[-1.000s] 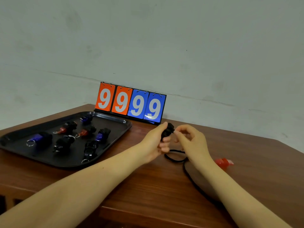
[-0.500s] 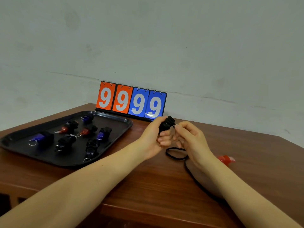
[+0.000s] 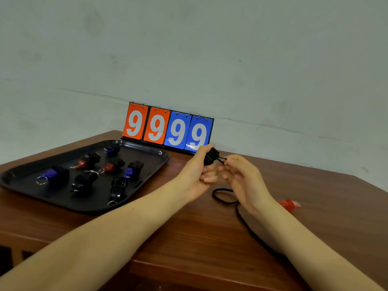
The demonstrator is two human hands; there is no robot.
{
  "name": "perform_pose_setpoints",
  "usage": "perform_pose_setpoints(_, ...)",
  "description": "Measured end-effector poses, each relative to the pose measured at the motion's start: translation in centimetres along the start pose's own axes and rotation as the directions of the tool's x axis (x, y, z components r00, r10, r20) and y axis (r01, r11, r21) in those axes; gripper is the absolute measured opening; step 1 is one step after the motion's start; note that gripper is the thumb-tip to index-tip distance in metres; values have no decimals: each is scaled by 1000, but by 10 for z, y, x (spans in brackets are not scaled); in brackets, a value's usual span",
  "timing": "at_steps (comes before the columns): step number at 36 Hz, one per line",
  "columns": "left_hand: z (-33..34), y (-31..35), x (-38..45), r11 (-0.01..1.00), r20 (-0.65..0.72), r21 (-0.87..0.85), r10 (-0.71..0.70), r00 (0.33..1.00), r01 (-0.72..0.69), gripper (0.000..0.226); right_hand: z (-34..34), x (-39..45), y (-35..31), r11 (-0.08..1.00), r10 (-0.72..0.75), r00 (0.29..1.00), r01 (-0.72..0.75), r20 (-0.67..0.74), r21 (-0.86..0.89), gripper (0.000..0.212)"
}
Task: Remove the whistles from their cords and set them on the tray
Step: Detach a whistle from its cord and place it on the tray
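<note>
Fingers (image 3: 210, 171) of the left hand (image 3: 196, 175) curl round a black whistle (image 3: 211, 156), half hiding it; the right hand (image 3: 241, 177) pinches its cord (image 3: 222, 159), which trails over the surface (image 3: 189, 238). Farther back, seven whistles lie on the tray (image 3: 159, 153).

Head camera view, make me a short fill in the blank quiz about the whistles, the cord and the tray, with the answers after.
1. The left hand grips a ____ whistle above the table.
2. The right hand pinches the black ____ at the whistle's end.
3. The black tray sits to the ____ of both hands.
4. Every card on the scoreboard shows the digit ____.

Missing words: black; cord; left; 9
</note>
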State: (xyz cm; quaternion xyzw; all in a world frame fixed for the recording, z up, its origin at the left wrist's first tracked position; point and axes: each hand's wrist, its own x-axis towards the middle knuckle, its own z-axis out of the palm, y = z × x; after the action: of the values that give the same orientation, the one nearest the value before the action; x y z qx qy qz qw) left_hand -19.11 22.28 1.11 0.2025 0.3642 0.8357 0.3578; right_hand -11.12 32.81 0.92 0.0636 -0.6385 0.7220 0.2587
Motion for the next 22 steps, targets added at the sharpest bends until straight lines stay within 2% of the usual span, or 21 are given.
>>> perform_pose_setpoints(3,3,-1,-1,999,18,44,-7,1000,6,32,-1,3,-1,995,32,999,-30,-21,91,24)
perform_pose_setpoints(6,5,-1,-2,997,18,73,-18,1000,17,31,-6,2,1,998,-31,999,30,-15,-46,18)
perform_pose_setpoints(7,4,0,-2,998,20,55,-15,1000,14,31,-6,0,1,995,-57,998,54,-32,-87,11)
perform_pose_setpoints(8,3,1,-2,1000,24,26,-11,1000,11,34,-9,0,1,985,-104,993,94,-58,-145,14)
perform_pose_setpoints(11,1,4,-4,999,67,-28,-22,997,24,55,-11,-1,-3,944,-205,974,172,-91,-283,18)
perform_pose_setpoints(16,0,-2,-5,999,70,7,-37,997,36,61,-6,-4,-3,872,-299,954,270,-9,-408,18)
perform_pose_setpoints(18,0,-3,-4,1000,51,1,-10,999,10,54,-4,-5,-2,848,-330,944,303,13,-435,21)
perform_pose_setpoints(22,1,-2,-5,998,41,15,67,997,-68,22,-5,-4,1,792,-402,916,358,20,-494,25)
